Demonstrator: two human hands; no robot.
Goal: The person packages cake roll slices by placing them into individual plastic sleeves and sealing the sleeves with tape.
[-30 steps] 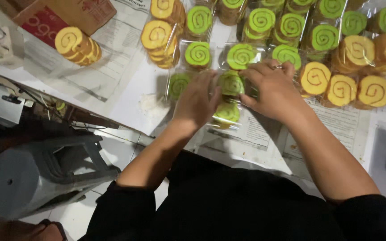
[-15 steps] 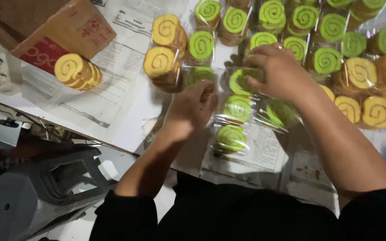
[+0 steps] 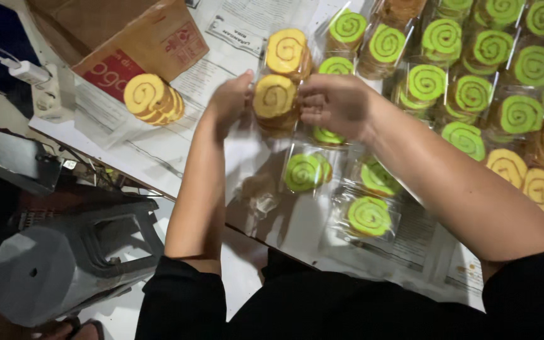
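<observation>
- Between our two hands, a little left of the scene's middle and toward the far side of the paper-covered table [image 3: 221,82], sits the yellow spiral cookie pack [image 3: 274,99], a short stack of swirl biscuits in a clear wrapper.
- Our left hand [image 3: 229,101] touches its left side, fingers held close together and curled toward it; our right hand [image 3: 334,106] meets it from the right with fingers bent inward. Whether either hand is truly pinching the film, we cannot tell.
- We judge the pack light, the biscuits stiff but crumbly, and the wrapper slick and loose; taking it by both sides of the stack, rather than by the film edge alone, looks safest.
- A second yellow pack [image 3: 288,51] lies just beyond it, touching or nearly so.
- Nearer to us lie green spiral packs [image 3: 303,171], and many more crowd the far right.
- Far left, a separate yellow pack [image 3: 152,99] rests beside a cardboard box [image 3: 140,38].
- Our fingertips are hidden behind the pack and knuckles, the wrapper's seal cannot be made out, and the right-hand rows are cut off by the picture's edge.
- A grey plastic stool [image 3: 64,264] stands near left, below the table.
</observation>
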